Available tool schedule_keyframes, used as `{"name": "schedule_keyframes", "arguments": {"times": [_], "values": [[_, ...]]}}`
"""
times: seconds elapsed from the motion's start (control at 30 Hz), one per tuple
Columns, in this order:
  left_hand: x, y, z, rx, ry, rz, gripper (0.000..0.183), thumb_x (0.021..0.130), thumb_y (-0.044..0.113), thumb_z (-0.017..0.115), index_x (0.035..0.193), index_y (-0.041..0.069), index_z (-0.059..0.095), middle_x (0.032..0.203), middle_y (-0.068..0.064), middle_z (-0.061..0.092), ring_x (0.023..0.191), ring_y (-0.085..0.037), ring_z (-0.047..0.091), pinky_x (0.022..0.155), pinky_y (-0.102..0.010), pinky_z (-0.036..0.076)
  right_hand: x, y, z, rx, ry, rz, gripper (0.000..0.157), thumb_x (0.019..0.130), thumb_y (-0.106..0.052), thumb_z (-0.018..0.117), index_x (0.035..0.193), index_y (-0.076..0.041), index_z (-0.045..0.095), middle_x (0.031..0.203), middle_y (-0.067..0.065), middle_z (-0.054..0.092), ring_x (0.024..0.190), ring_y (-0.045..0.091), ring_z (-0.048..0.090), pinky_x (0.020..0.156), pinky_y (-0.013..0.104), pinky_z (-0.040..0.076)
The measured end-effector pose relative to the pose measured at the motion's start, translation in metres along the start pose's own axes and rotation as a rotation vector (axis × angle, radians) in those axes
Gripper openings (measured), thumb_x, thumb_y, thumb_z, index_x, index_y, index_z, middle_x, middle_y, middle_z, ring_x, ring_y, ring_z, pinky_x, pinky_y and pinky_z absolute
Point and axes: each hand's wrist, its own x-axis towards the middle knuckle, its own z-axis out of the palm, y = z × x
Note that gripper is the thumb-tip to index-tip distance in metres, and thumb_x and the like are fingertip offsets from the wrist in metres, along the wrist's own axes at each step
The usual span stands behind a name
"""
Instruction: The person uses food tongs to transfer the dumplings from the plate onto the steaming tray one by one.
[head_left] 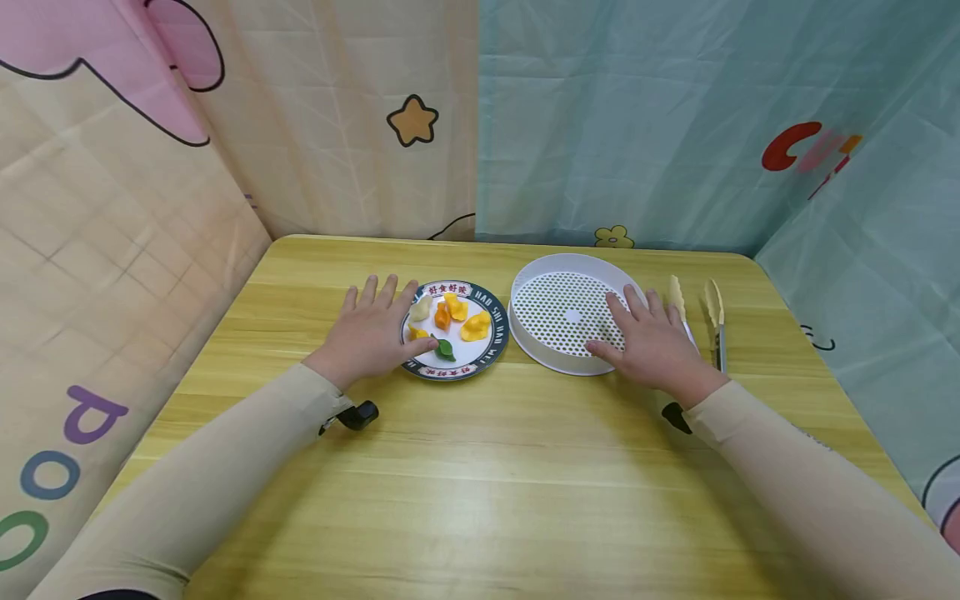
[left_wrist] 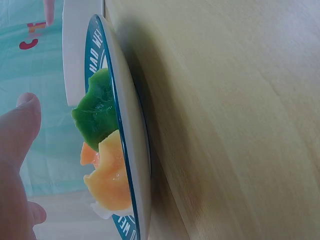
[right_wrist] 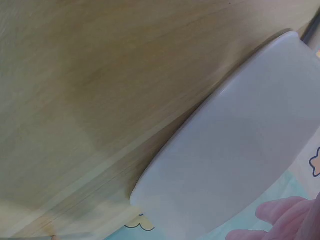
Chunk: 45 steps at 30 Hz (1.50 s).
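Note:
My left hand (head_left: 371, 333) is spread over the left edge of a round plate (head_left: 497, 329) with a dark patterned rim, its thumb above the food. Several dumpling-shaped pieces lie on the plate: a green dumpling (head_left: 446, 350), an orange one (head_left: 442, 316), a whitish one (head_left: 421, 309) and yellow dumplings (head_left: 476, 327). To the right, my right hand (head_left: 652, 346) has its fingers spread over the right side of a white round steamer basket (head_left: 555, 357) with a perforated bottom. Neither hand grips anything. The left wrist view shows the thumb (left_wrist: 22, 125) beside the plate.
Right of the basket lies a pair of tongs (head_left: 716, 304) with pale scalloped tips, partly hidden behind my right hand. All of this stands toward the far side of a wooden table (head_left: 480, 483). Printed curtains (head_left: 622, 125) hang behind and at both sides.

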Motion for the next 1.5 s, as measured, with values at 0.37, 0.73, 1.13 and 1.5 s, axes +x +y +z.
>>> {"name": "schedule_keyframes", "arguments": {"times": [0.37, 0.73, 1.13, 1.5], "values": [[-0.002, -0.006, 0.002, -0.037, -0.008, -0.015, 0.107, 0.093, 0.078, 0.056, 0.170, 0.013, 0.017, 0.176, -0.024, 0.012, 0.161, -0.054, 0.004, 0.128, -0.072, 0.002, -0.002, -0.002, -0.006, 0.033, 0.011, 0.021, 0.098, 0.103, -0.070, 0.046, 0.168, -0.003, 0.018, 0.174, 0.030, 0.007, 0.157, 0.061, 0.003, 0.122, 0.080, 0.004], [-0.005, -0.036, 0.022, -0.156, -0.058, -0.040, 0.114, 0.093, 0.079, 0.056, 0.170, 0.008, 0.011, 0.176, -0.024, 0.009, 0.160, -0.055, 0.006, 0.128, -0.071, 0.004, -0.024, 0.038, -0.010, 0.063, 0.067, 0.031, 0.097, 0.104, -0.060, 0.054, 0.166, 0.004, 0.016, 0.170, 0.039, 0.009, 0.152, 0.067, 0.011, 0.119, 0.081, 0.015], [-0.003, -0.043, 0.030, -0.325, -0.174, -0.046, 0.113, 0.096, 0.075, 0.056, 0.171, 0.011, 0.001, 0.177, -0.022, 0.000, 0.163, -0.048, 0.002, 0.130, -0.065, 0.009, -0.057, 0.082, -0.011, 0.120, -0.028, 0.204, 0.112, 0.103, -0.068, 0.049, 0.164, 0.011, -0.003, 0.164, 0.048, -0.001, 0.145, 0.070, 0.022, 0.112, 0.079, 0.030], [0.003, -0.051, 0.040, -0.359, -0.200, 0.000, 0.109, 0.098, 0.071, 0.056, 0.170, 0.010, 0.001, 0.178, -0.020, 0.003, 0.162, -0.051, 0.002, 0.130, -0.065, 0.008, -0.069, 0.094, 0.000, 0.109, -0.088, 0.282, 0.122, 0.098, -0.075, 0.051, 0.159, 0.019, 0.002, 0.147, 0.053, 0.030, 0.123, 0.064, 0.051, 0.094, 0.074, 0.048]]}}
